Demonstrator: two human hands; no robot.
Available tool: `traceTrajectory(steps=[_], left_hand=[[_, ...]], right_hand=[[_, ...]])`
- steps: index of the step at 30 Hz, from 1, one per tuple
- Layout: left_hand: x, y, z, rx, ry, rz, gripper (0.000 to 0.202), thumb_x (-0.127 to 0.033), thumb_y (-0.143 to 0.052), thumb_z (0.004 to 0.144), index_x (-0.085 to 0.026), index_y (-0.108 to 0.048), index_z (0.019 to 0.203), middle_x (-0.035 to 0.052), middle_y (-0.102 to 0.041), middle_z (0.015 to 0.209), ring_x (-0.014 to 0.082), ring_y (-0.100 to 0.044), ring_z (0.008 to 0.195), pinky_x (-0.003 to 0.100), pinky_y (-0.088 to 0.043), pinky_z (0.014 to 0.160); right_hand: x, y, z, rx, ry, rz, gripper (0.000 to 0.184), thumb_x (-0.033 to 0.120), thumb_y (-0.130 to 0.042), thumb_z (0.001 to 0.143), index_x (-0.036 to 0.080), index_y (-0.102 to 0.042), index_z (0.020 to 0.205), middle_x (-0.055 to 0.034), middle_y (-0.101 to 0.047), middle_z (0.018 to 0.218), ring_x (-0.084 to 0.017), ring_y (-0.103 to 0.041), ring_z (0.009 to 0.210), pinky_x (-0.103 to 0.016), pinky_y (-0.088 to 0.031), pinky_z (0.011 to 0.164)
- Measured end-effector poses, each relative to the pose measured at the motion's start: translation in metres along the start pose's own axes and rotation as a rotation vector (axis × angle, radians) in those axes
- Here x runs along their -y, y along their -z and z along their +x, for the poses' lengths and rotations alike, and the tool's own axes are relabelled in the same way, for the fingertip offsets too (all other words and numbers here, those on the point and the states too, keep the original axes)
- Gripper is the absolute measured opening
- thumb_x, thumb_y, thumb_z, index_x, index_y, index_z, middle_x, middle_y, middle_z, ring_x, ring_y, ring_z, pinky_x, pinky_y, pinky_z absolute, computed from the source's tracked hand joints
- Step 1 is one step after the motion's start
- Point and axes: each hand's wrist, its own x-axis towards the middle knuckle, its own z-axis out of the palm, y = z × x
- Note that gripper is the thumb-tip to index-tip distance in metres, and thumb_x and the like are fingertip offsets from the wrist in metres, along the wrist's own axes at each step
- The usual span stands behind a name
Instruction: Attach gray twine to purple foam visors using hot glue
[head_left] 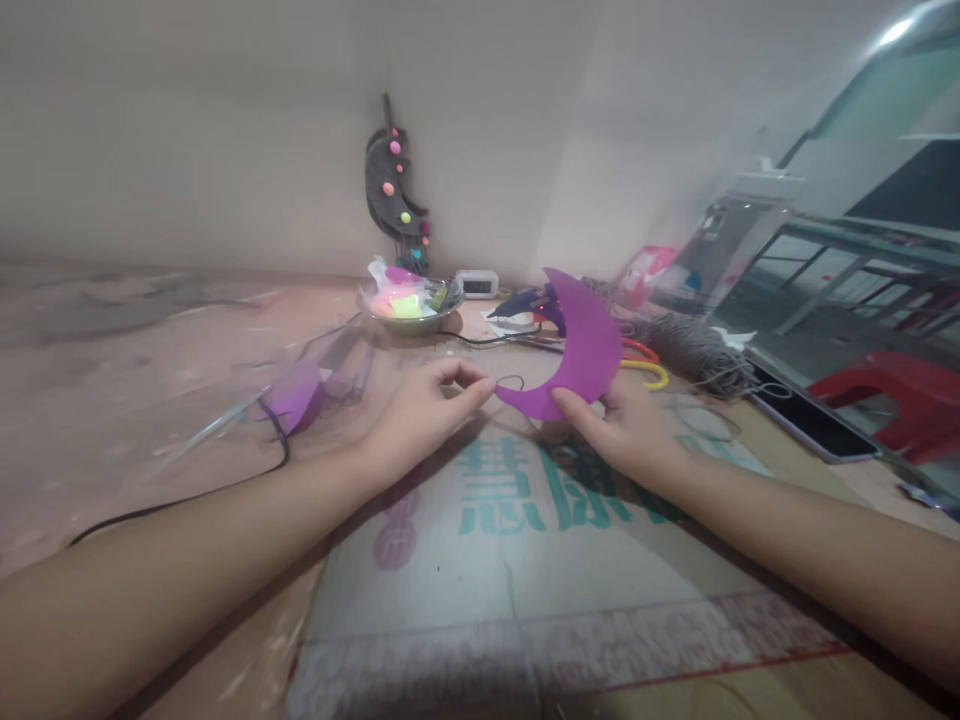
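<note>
My right hand (626,430) grips the lower end of a purple crescent-shaped foam piece (585,345), held upright above the table. My left hand (424,410) is closed in a pinch on a thin grey thread (512,381) that loops at the crescent's lower tip. Both hands hover over a cardboard sheet (525,560) with green printed characters.
A metal bowl (411,318) with bright pompoms stands at the back, beside a small white clock (478,284) and a glue gun (525,300). A grey crescent with pompoms (394,190) hangs on the wall. Grey yarn (694,350), scissors (645,365), a phone (810,415) and a purple scrap (296,395) lie around.
</note>
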Motion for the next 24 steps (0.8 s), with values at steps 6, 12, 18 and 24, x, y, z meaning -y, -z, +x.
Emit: traceTrajectory(steps=[6,12,18,24], left_hand=[[0.002,0.0,0.001,-0.009,-0.018,-0.035,0.024,-0.04,-0.061,0.086,-0.018,-0.07,0.087,0.0029,-0.072,0.091,0.0193,-0.064,0.088,0.029,-0.047,0.081],[0.008,-0.001,0.003,-0.005,-0.029,-0.12,0.037,-0.047,-0.049,0.093,-0.02,-0.071,0.108,0.0056,-0.072,0.099,0.0208,-0.065,0.096,0.032,-0.048,0.088],[0.011,0.0,0.005,-0.068,0.012,-0.144,0.032,-0.045,-0.052,0.091,-0.018,-0.069,0.094,0.0043,-0.07,0.092,0.0192,-0.065,0.091,0.03,-0.049,0.084],[0.009,0.0,0.005,-0.044,0.015,-0.126,0.024,-0.04,-0.059,0.087,-0.019,-0.071,0.093,0.0043,-0.072,0.098,0.0201,-0.065,0.095,0.032,-0.047,0.091]], right_hand=[[0.002,0.001,0.0,0.009,-0.007,0.009,0.02,0.028,-0.054,0.089,0.017,-0.065,0.076,-0.0042,-0.071,0.074,-0.019,-0.065,0.069,-0.03,-0.049,0.067],[-0.001,0.0,0.001,0.029,-0.056,0.023,0.022,0.029,-0.054,0.089,0.018,-0.066,0.075,-0.0037,-0.072,0.073,-0.02,-0.066,0.068,-0.03,-0.049,0.066],[-0.001,0.001,0.0,0.028,-0.069,0.014,0.023,0.032,-0.054,0.089,0.018,-0.064,0.073,-0.0035,-0.07,0.073,-0.019,-0.064,0.067,-0.029,-0.048,0.065],[0.002,0.002,0.001,0.019,-0.109,0.01,0.022,0.032,-0.053,0.089,0.018,-0.062,0.075,-0.0032,-0.07,0.073,-0.019,-0.064,0.068,-0.029,-0.048,0.064]])
